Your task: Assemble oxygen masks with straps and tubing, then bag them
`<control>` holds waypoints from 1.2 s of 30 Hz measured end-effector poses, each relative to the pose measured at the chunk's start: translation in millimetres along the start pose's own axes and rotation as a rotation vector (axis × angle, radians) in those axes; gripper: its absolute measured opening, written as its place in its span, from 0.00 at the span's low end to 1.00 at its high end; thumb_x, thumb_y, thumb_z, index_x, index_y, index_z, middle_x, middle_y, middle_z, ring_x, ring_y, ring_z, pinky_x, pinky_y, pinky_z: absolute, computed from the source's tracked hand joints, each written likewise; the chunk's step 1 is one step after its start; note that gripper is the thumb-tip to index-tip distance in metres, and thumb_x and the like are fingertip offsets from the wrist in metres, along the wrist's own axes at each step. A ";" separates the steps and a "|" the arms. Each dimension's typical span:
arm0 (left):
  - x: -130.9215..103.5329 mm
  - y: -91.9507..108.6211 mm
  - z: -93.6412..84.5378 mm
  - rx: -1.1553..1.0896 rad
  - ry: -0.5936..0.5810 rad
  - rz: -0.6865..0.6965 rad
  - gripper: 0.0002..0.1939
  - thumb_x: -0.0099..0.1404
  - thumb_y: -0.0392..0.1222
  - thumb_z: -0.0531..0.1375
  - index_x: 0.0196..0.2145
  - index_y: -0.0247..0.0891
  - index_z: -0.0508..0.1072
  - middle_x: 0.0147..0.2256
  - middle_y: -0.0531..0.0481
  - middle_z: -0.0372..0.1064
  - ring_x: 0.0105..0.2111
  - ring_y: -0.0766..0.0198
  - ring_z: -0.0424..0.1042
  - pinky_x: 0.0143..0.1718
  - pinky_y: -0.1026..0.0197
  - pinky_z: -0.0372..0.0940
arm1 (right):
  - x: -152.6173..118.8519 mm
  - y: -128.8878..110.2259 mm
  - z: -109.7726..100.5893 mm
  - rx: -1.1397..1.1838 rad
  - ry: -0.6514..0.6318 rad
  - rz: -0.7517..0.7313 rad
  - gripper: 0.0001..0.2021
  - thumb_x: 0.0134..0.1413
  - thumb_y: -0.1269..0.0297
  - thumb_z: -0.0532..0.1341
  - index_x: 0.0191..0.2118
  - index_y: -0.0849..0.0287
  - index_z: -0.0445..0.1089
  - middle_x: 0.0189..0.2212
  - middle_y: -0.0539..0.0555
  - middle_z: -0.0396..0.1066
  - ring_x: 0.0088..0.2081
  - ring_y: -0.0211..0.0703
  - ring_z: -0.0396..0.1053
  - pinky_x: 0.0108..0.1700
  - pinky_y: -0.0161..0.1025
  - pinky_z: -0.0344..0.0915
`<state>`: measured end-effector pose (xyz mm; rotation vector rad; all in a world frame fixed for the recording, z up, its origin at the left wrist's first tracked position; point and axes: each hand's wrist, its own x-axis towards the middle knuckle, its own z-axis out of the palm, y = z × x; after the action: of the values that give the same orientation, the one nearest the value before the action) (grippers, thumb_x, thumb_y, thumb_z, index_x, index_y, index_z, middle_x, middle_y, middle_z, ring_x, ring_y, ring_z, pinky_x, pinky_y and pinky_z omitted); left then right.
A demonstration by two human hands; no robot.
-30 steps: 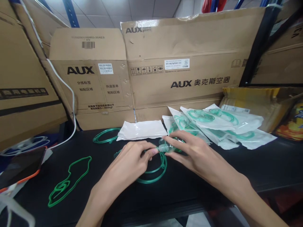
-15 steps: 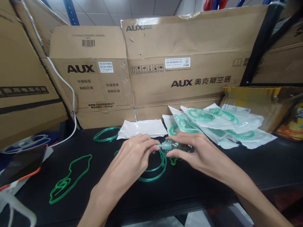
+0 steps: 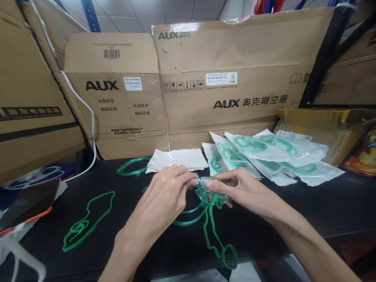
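Observation:
My right hand [image 3: 239,188] is closed on a clear green oxygen mask [image 3: 202,194], its thumb over the pale connector [image 3: 203,181] at the mask's neck. A green elastic strap [image 3: 219,250] dangles from the mask in a loop. Left of it, my left hand [image 3: 169,192] pinches the end of green tubing against the connector; the fingers cover most of that end. Coiled green tubing [image 3: 190,222] lies on the black table below, partly behind my left hand. A white packet [image 3: 178,158] lies just beyond both hands.
Sealed pouches [image 3: 279,150] with green tubing are piled at the back right. A loose green strap [image 3: 88,223] and a phone [image 3: 29,201] with an orange edge lie at left. Another tubing coil [image 3: 132,166] sits behind. Large cardboard boxes [image 3: 229,47] wall off the back.
The mask has turned in my right hand and its strap now hangs down toward the table's front. My right hand's grip has shifted onto the connector. The left hand has barely moved.

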<state>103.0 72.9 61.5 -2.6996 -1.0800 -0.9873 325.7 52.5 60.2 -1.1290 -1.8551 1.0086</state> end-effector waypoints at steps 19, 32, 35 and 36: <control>-1.9 -4.0 1.9 -0.102 -0.041 -0.015 0.09 0.77 0.43 0.57 0.48 0.44 0.77 0.43 0.55 0.75 0.45 0.62 0.72 0.49 0.59 0.62 | 0.6 6.0 -16.2 -0.130 0.042 0.072 0.20 0.59 0.42 0.64 0.38 0.54 0.80 0.26 0.48 0.71 0.27 0.41 0.70 0.33 0.38 0.62; 0.4 -0.9 10.2 0.108 -0.021 0.029 0.10 0.76 0.32 0.54 0.44 0.38 0.75 0.39 0.49 0.73 0.41 0.57 0.70 0.44 0.54 0.63 | 2.3 1.7 -2.3 -0.231 0.107 0.024 0.19 0.61 0.45 0.64 0.41 0.58 0.79 0.31 0.51 0.76 0.31 0.44 0.71 0.37 0.40 0.64; 1.3 0.2 11.0 0.134 0.012 0.058 0.10 0.75 0.30 0.54 0.44 0.37 0.76 0.38 0.49 0.73 0.39 0.57 0.69 0.43 0.54 0.62 | 0.9 2.1 -4.5 -0.257 0.137 0.037 0.23 0.59 0.44 0.65 0.49 0.59 0.79 0.35 0.53 0.79 0.33 0.47 0.73 0.38 0.41 0.65; 1.4 0.7 10.9 0.140 0.021 0.064 0.10 0.74 0.30 0.55 0.43 0.37 0.76 0.37 0.49 0.73 0.39 0.58 0.69 0.42 0.54 0.62 | 0.4 2.0 -4.9 -0.270 0.148 0.032 0.24 0.58 0.43 0.66 0.49 0.58 0.79 0.36 0.53 0.80 0.34 0.48 0.73 0.38 0.41 0.65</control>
<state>110.1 76.3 53.8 -2.5889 -1.0115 -0.8924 330.5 54.7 60.6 -1.3560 -1.8963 0.6834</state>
